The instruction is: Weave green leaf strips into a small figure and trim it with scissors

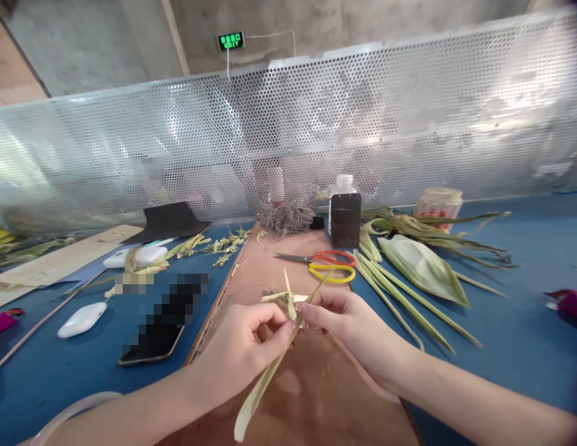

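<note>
In the middle of the head view, a long pale-green leaf strip (263,387) runs slantwise between my hands, its wide end hanging toward me. My left hand (258,337) pinches the strip between thumb and fingers. Closed round its upper part, my right hand (339,316) is close beside the left. At the fingertips is a small knotted leaf piece (289,297) with short ends sticking out; my fingers hide part of it. Beyond the hands lie scissors (332,261) with one red and one yellow handle, blades pointing left.
Right of the brown board (311,396) lie leaf stalks (404,297), a broad husk leaf (422,266) and a jar (439,204). Behind the scissors are a bottle (344,210) and grey string (288,220). A phone (165,328) and white case (82,320) lie left. Perforated metal (288,136) borders the back.
</note>
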Tool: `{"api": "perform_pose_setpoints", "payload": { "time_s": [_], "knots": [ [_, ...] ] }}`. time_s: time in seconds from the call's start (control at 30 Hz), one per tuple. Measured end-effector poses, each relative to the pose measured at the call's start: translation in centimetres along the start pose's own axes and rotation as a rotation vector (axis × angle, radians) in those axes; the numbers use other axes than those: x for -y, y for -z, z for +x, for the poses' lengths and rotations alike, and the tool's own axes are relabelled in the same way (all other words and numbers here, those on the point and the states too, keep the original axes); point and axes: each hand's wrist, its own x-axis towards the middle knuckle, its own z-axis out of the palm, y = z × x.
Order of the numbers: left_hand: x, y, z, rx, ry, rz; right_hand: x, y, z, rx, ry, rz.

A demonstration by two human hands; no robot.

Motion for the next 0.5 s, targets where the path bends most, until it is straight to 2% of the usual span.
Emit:
{"api": "perform_pose_setpoints", "payload": {
  "time_s": [0.27,0.5],
  "knots": [
    [-0.49,0.37,0.18,-0.029,0.042,-0.152,0.70,0.08,0.06,0.070,0.016,-0.018],
    [-0.69,0.41,0.38,-0.013,0.018,-0.207,0.61,0.11,0.08,0.105,0.047,0.000]
  ]
}}
